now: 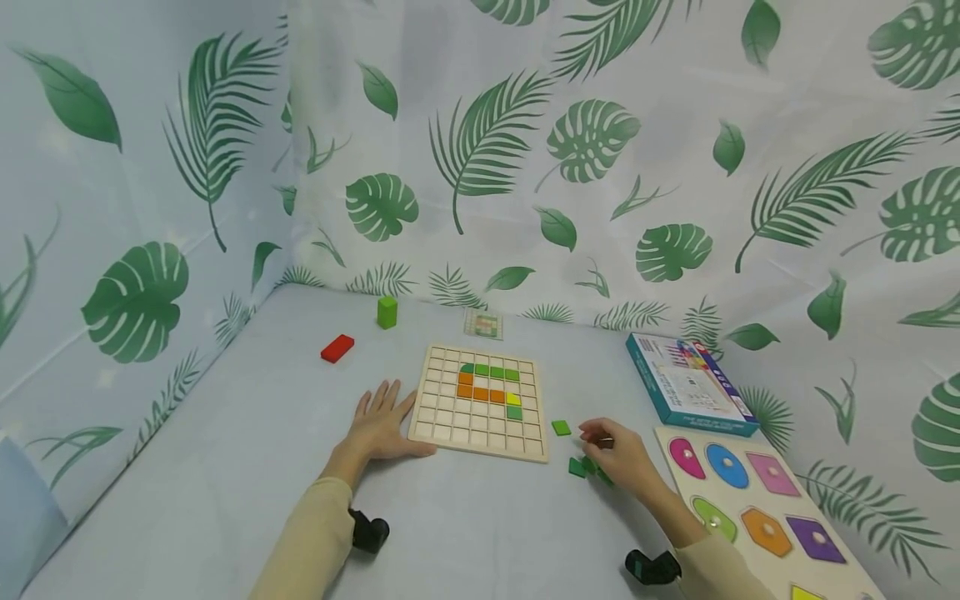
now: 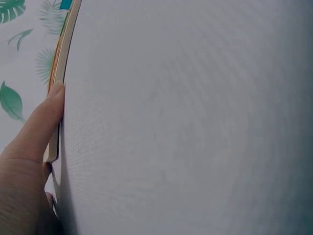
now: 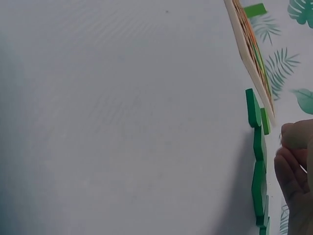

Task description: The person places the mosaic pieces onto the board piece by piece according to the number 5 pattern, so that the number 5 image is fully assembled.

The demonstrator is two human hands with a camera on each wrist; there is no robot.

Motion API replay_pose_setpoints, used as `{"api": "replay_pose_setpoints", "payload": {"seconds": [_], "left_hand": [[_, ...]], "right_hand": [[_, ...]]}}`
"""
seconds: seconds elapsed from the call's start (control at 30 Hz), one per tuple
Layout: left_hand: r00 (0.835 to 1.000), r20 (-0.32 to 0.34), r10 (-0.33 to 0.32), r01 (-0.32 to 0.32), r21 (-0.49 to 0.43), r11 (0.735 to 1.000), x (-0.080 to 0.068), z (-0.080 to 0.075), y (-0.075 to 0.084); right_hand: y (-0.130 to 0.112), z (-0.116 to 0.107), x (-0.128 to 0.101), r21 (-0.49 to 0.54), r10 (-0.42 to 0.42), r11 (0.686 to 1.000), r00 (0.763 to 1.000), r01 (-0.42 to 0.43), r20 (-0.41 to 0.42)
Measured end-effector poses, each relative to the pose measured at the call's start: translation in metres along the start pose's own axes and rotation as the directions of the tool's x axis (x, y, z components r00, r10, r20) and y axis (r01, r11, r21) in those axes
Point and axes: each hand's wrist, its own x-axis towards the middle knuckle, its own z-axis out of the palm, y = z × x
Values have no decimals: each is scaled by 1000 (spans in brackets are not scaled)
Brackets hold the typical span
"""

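My left hand lies flat with spread fingers at the left edge of a wooden grid board. Its thumb rests along the board's near edge in the left wrist view. Green, orange and yellow tiles fill some of the grid's squares. Right of the board, my right hand hovers low with loosely bent fingers, and no tile shows between them. Close to its fingertips is a light green square tile. Several darker green tiles lie beneath the hand, some partly hidden by it in the head view.
Behind the board lies a small pattern card. A green block and a red block are at the back left. To the right are a blue-edged box and a shape puzzle board. Leaf-printed cloth walls surround the table.
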Motion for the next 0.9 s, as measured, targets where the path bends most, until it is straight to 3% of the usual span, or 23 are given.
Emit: {"api": "replay_pose_setpoints", "payload": {"seconds": [0.13,0.3,0.57,0.9], "left_hand": [[1000,-6,1,-1,0,1000,0,1,0],[1000,-12,2,-2,1,1000,-1,1,0],[1000,-9,4,-4,-7,1000,-1,2,-1],[1000,-15,11,-11,1,1000,2,3,-3]], "right_hand": [[2,-4,-7,-21,-56,998,998,55,-8],[5,-8,-15,-66,-85,994,995,88,42],[7,-11,-18,-77,-17,997,992,27,125],[6,-7,-17,-103,38,994,995,-28,90]]}}
